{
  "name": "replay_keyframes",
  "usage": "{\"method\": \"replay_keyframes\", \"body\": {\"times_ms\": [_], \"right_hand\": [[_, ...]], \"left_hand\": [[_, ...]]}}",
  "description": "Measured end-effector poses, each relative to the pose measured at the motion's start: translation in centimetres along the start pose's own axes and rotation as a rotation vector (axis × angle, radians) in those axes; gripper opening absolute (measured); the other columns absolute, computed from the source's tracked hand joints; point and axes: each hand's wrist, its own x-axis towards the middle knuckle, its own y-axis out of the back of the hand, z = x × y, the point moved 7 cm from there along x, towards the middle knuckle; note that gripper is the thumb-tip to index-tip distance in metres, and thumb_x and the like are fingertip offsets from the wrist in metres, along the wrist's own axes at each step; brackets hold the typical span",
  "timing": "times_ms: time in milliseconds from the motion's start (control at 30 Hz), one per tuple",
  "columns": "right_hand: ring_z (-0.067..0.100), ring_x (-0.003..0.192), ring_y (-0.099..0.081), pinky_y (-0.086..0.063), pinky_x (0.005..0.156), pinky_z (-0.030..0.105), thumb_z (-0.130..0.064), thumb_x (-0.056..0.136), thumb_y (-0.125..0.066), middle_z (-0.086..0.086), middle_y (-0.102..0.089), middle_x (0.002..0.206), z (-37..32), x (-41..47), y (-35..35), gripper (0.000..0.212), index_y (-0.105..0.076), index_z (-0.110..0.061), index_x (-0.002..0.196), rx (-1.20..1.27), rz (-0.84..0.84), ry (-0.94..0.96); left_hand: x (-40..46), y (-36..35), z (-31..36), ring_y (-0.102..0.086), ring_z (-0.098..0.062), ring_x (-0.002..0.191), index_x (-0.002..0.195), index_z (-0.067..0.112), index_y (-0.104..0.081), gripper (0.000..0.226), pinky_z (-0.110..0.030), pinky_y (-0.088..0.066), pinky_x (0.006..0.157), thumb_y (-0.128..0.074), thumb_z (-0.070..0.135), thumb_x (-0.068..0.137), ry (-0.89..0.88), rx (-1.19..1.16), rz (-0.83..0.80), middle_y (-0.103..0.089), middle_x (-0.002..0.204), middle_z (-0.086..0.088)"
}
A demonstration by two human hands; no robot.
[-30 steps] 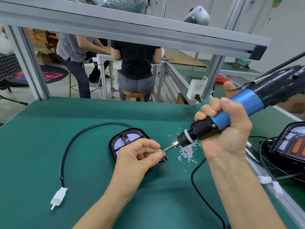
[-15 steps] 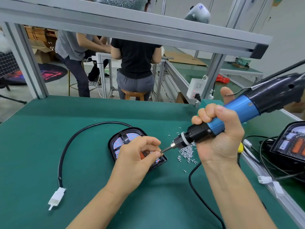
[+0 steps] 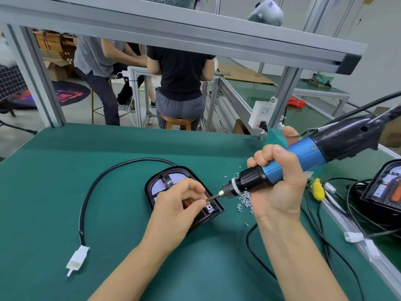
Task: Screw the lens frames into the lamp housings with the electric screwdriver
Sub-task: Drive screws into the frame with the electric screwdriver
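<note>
The lamp (image 3: 184, 196) lies mid-mat. Over it, the left hand (image 3: 175, 211) pinches at the bit tip; any screw is hidden. The right hand (image 3: 280, 183) grips the driver (image 3: 303, 161) beside the screws (image 3: 245, 202). The lamp's plastic looks light and likely slippery; steady its rim.

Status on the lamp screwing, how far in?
Done: lens frame sits in the lamp housing on the mat. In hand: right hand grips the electric screwdriver; left hand pinches at its bit tip over the housing, apparently loading a screw. Left: driving screws; the loose screw pile beside it, more lamps at right; their state unclear.
</note>
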Motion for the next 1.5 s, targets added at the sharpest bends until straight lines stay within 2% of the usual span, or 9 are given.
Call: {"method": "replay_keyframes", "body": {"times_ms": [200,300,400,467,600,1000,1100,1233,1500], "right_hand": [[0.01,0.052,-0.044,-0.043,0.057,0.022,-0.007,0.075,-0.051,-0.005,-0.046,0.058,0.0,0.7,0.1,0.032,-0.054,-0.021,0.103,0.036,0.033,-0.007],[0.009,0.052,-0.044,-0.043,0.058,0.023,-0.005,0.076,-0.049,-0.005,-0.046,0.058,-0.3,0.9,0.2,0.032,-0.053,-0.021,0.104,-0.005,0.003,0.006],[0.01,0.051,-0.045,-0.043,0.057,0.023,-0.004,0.075,-0.047,-0.005,-0.046,0.057,-0.5,0.9,0.4,0.033,-0.052,-0.02,0.103,-0.064,-0.033,0.02],[0.012,0.051,-0.044,-0.043,0.057,0.024,-0.003,0.074,-0.048,-0.003,-0.045,0.056,-0.3,0.8,0.6,0.034,-0.053,-0.019,0.104,-0.091,-0.032,0.017],[0.013,0.051,-0.044,-0.043,0.057,0.025,-0.001,0.072,-0.05,-0.002,-0.045,0.057,0.6,0.7,0.8,0.036,-0.054,-0.018,0.103,-0.133,-0.048,0.002],[0.014,0.051,-0.046,-0.044,0.057,0.025,0.0,0.074,-0.05,-0.003,-0.049,0.057,1.8,0.9,0.8,0.036,-0.054,-0.017,0.105,-0.244,-0.141,0.016],[0.016,0.052,-0.046,-0.044,0.058,0.027,0.002,0.074,-0.05,-0.003,-0.05,0.056,2.0,0.8,0.6,0.036,-0.054,-0.017,0.104,-0.288,-0.183,0.026],[0.016,0.051,-0.045,-0.042,0.057,0.028,0.003,0.073,-0.051,-0.002,-0.049,0.055,2.6,0.5,1.1,0.037,-0.055,-0.018,0.104,-0.32,-0.199,0.012],[0.014,0.054,-0.047,-0.044,0.061,0.027,0.0,0.076,-0.055,-0.003,-0.05,0.071,2.7,1.2,2.4,0.039,-0.05,-0.023,0.108,-0.268,-0.161,-0.059]], "left_hand": [[0.4,1.0,0.1,-0.059,-0.009,0.074,0.096,0.038,-0.062,0.032,-0.019,-0.048,0.067,-0.075,0.015,0.078,0.006,-0.015,0.005,-0.071,0.094,0.018],[1.0,4.5,-0.9,-0.057,-0.002,0.083,0.099,0.036,-0.062,0.03,-0.015,-0.046,0.073,-0.074,0.022,0.075,0.002,0.061,0.25,-0.067,0.1,0.016],[1.3,8.1,-4.9,-0.056,-0.015,0.093,0.111,0.025,-0.054,0.031,-0.033,-0.043,0.084,-0.069,0.027,0.083,0.301,0.176,0.444,-0.062,0.105,0.003],[1.1,8.1,-7.4,-0.056,-0.026,0.103,0.125,0.02,-0.043,0.053,-0.04,-0.045,0.091,-0.066,0.043,0.083,0.524,0.202,0.355,-0.059,0.11,-0.003],[1.6,6.9,-7.3,-0.058,-0.027,0.101,0.141,0.022,-0.023,0.099,-0.049,-0.049,0.092,-0.069,0.065,0.064,0.604,0.199,0.201,-0.051,0.125,-0.006],[1.4,6.3,-6.6,-0.053,-0.035,0.117,0.147,0.027,-0.009,0.123,-0.052,-0.048,0.094,-0.081,0.052,0.05,0.605,0.212,0.191,-0.046,0.137,-0.011],[1.1,5.6,-7.0,-0.064,-0.03,0.098,0.145,0.014,-0.021,0.107,-0.044,-0.056,0.076,-0.086,0.034,0.063,0.666,0.067,0.179,-0.057,0.124,-0.011],[0.8,2.8,-7.5,-0.072,-0.02,0.063,0.099,0.0,-0.065,0.026,-0.027,-0.054,0.048,-0.076,0.004,0.076,0.756,-0.341,0.138,-0.075,0.08,-0.011],[1.3,1.6,-7.5,-0.071,-0.02,0.06,0.088,0.011,-0.066,0.013,-0.03,-0.055,0.055,-0.066,0.0,0.082,0.665,-0.494,0.159,-0.075,0.074,-0.005]]}}
